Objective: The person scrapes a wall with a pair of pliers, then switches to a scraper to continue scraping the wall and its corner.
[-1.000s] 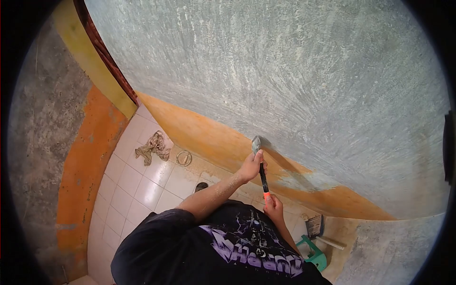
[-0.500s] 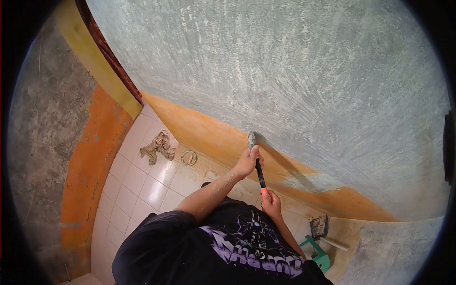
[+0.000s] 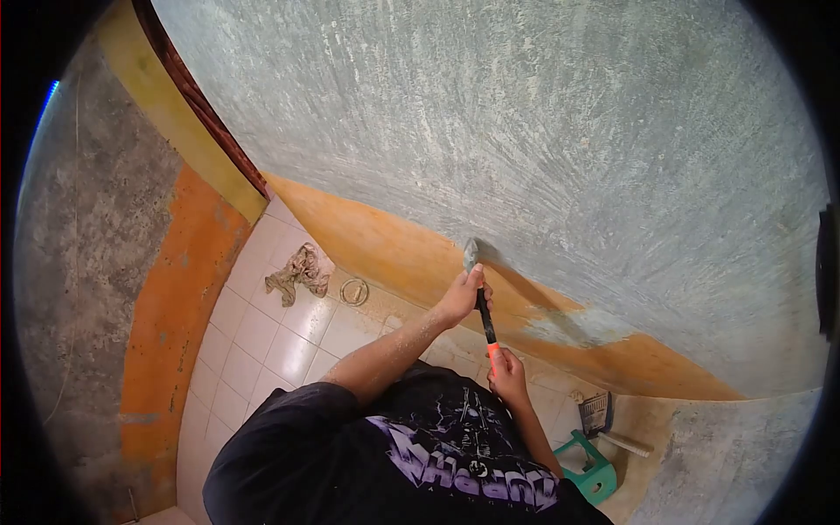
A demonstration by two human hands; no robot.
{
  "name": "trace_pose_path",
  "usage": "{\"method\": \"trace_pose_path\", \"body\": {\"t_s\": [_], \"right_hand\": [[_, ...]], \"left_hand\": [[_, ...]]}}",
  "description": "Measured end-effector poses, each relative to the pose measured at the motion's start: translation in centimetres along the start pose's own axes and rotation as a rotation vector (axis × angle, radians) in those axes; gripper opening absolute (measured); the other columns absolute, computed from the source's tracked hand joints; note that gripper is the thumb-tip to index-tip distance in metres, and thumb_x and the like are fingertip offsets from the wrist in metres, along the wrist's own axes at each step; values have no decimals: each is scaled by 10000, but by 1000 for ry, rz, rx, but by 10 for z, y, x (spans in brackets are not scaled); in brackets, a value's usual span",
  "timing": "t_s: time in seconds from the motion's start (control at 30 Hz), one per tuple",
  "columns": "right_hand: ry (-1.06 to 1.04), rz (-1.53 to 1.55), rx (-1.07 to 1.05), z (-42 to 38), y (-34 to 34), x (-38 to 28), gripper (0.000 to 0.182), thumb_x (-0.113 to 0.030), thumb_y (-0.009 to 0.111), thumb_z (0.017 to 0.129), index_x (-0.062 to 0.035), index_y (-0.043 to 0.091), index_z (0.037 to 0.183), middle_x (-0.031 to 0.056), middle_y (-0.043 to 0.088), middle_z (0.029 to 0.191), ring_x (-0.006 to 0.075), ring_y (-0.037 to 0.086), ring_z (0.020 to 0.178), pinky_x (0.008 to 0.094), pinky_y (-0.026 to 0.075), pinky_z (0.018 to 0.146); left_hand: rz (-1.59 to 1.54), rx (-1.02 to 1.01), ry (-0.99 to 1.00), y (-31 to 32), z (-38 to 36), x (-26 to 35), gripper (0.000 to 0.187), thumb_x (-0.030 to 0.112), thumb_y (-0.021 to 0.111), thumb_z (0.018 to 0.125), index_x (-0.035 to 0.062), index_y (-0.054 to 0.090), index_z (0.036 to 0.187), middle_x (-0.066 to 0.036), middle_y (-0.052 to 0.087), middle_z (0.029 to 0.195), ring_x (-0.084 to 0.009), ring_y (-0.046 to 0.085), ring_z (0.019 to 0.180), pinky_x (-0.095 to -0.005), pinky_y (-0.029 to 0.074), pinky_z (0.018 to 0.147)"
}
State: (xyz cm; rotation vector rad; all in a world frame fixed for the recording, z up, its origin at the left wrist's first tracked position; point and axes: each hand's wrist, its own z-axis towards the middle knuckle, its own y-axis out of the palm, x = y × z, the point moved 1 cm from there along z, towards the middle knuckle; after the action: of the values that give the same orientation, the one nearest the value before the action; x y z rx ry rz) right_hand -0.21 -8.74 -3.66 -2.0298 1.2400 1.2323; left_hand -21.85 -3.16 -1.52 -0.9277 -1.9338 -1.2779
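A long-handled scraper [image 3: 487,325] with a black and orange handle slants up to the wall. My left hand [image 3: 462,296] is closed round its upper part, just below the grey head. Lower down, my right hand [image 3: 507,374] grips the orange end of the handle. The scraper's head meets the wall [image 3: 525,157] near the line where rough grey surface gives way to an orange band [image 3: 367,227]. Its exact edge is too small to make out. Pale dust clings to my left forearm.
On the tiled floor [image 3: 293,354] lie a crumpled cloth [image 3: 302,273] and a ring-shaped object [image 3: 354,292]. A green plastic stool [image 3: 595,477] stands at lower right, beside a dark tray-like object [image 3: 597,413] and a pale stick-like piece [image 3: 628,444]. Dust lies along the wall's foot.
The view has shifted slightly, so the cloth, ring and stool appear a little farther right. Both hands keep their hold on the scraper, whose head stays near the same part of the wall.
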Motion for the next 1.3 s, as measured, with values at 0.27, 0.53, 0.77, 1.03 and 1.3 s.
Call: {"method": "trace_pose_path", "body": {"t_s": [0.27,0.53,0.77,1.03,1.3], "right_hand": [[5,7,-20,-1,-6,5,338,-372,510,1011,-45,591,1001,-25,434,530,71,384,390,245,301,377],[-107,-110,46,14,13,9,318,-335,521,1009,-34,602,949,-36,438,570,56,401,433,241,305,405],[-136,-95,54,15,33,8,306,-314,526,1008,-26,597,936,-41,451,604,43,419,470,233,322,435],[-138,-50,39,18,40,21,301,-312,497,1017,-44,577,906,-37,432,585,52,394,445,239,301,419],[-119,-25,-9,24,33,21,349,-354,475,1026,-34,598,961,-31,437,559,67,398,411,240,310,400]], "left_hand": [[-48,7,23,0,4,-16,388,467,314,1050,103,399,944,-65,521,716,-207,590,636,-358,512,638],[-23,45,54,-17,6,-2,410,485,332,1041,99,397,921,-71,512,687,-207,573,602,-352,502,614],[-53,30,71,-25,4,7,399,439,337,1045,85,392,871,-76,503,636,-204,549,550,-346,484,566],[-5,20,84,-31,2,8,394,430,340,1046,81,396,872,-73,495,631,-198,539,541,-344,480,556],[25,56,66,-30,7,4,403,453,332,1046,85,401,898,-75,493,660,-201,549,565,-349,483,570]]}}
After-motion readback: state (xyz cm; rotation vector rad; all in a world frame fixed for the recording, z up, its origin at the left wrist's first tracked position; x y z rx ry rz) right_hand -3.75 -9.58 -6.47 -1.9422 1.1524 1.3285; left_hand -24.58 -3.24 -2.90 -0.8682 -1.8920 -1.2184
